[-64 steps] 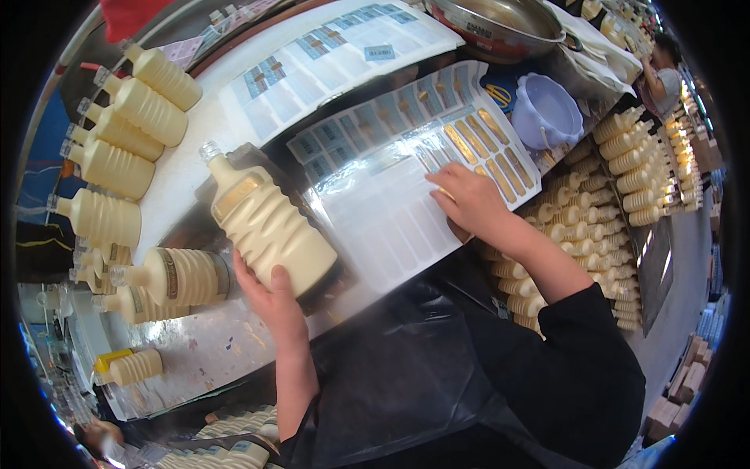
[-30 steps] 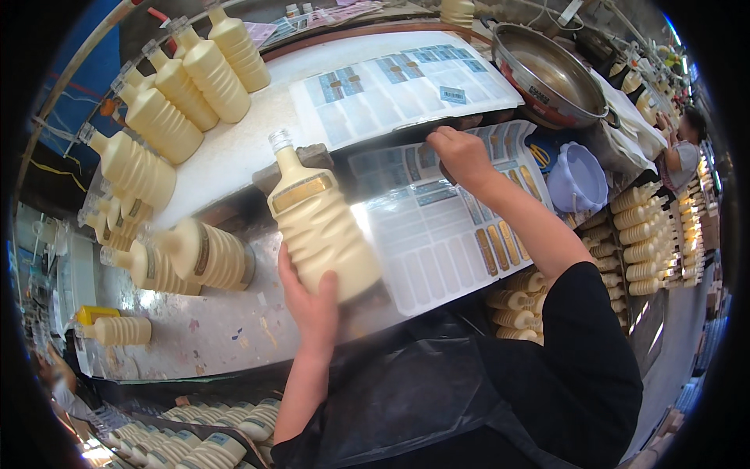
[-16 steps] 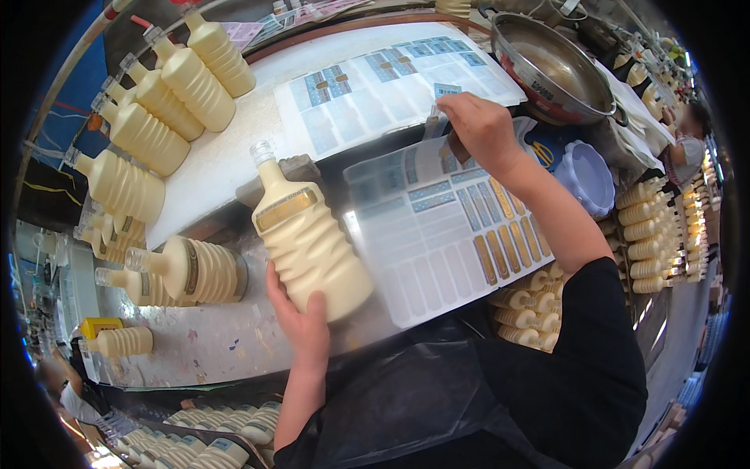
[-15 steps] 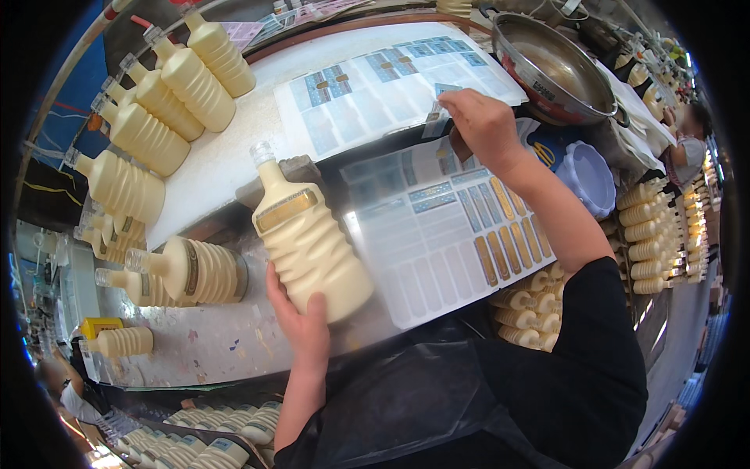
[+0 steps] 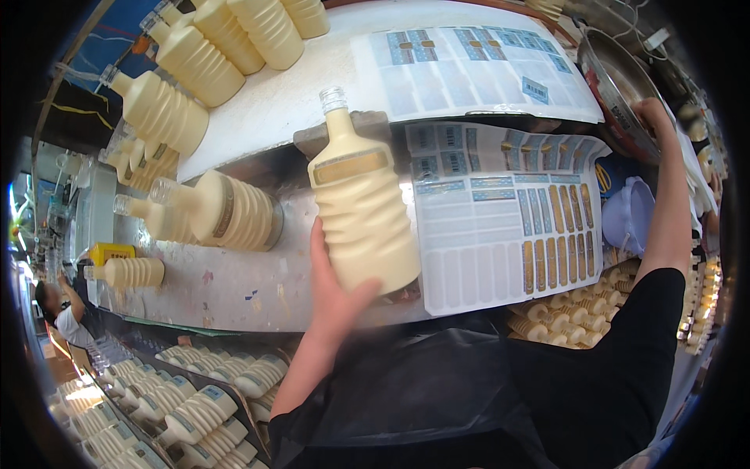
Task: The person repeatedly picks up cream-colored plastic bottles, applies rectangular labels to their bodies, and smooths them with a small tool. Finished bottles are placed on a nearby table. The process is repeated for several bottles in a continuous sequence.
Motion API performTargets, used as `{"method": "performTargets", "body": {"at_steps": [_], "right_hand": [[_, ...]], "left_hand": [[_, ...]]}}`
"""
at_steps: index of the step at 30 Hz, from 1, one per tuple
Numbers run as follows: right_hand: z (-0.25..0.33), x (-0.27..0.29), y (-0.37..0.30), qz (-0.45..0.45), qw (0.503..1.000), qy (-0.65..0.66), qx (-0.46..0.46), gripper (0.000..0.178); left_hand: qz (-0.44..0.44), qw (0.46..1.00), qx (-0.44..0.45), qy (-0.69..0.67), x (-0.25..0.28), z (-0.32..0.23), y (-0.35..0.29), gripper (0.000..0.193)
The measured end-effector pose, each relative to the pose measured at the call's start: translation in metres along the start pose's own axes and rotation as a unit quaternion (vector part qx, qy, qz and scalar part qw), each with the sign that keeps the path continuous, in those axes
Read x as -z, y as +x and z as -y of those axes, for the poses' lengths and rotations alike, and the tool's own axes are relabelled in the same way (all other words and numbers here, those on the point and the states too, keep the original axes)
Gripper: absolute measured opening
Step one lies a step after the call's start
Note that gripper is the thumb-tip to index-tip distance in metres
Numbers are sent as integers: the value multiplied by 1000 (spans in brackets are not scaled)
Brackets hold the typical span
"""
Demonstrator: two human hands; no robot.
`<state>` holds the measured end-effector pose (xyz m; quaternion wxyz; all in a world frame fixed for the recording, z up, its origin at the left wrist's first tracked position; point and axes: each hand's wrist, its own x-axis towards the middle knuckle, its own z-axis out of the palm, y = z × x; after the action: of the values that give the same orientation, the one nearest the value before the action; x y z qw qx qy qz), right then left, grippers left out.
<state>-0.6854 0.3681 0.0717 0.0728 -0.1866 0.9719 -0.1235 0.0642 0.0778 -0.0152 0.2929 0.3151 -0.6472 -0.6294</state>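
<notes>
One bottle (image 5: 367, 223) slants over the tabletop (image 5: 195, 285), its neck toward 11 o'clock and crossing over a grey block (image 5: 375, 127). The left grip (image 5: 336, 293) is at the bottle's 7 o'clock, clamped on the lower body, fingers along the near left side and thumb over the base end. The right grip (image 5: 653, 117) is well apart, at 2 o'clock from the bottle, reaching to the pan (image 5: 598, 51); whether its fingers are together, apart or holding something, I cannot tell.

To do this reach well, I would judge, the left grip should steady the bottle with light, even pressure and leave the gold label (image 5: 350, 166) on its shoulder untouched. The right sleeve and forearm are best carried clear of the bucket (image 5: 629, 215) and the label sheet (image 5: 469, 270), both toward 3 o'clock; a brush there could shift the sheet. Any drips are best left over the pan.
</notes>
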Motion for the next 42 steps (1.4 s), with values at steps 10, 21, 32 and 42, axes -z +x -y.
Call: {"method": "performTargets", "body": {"at_steps": [10,21,32,42], "right_hand": [[62,47,-64,-341,906,-234,90,29],[262,-27,-330,-7,948,101,302,22],[347,-174,-485,331,739,585,50,22],[332,-201,-490,268,769,578,55,17]], "left_hand": [[0,1000,-10,25,1,4,1,111],[-58,995,-67,49,-4,7,-7,82],[-24,981,-54,-185,3,1,-21,53],[-102,994,-31,-12,-8,8,-11,67]]}}
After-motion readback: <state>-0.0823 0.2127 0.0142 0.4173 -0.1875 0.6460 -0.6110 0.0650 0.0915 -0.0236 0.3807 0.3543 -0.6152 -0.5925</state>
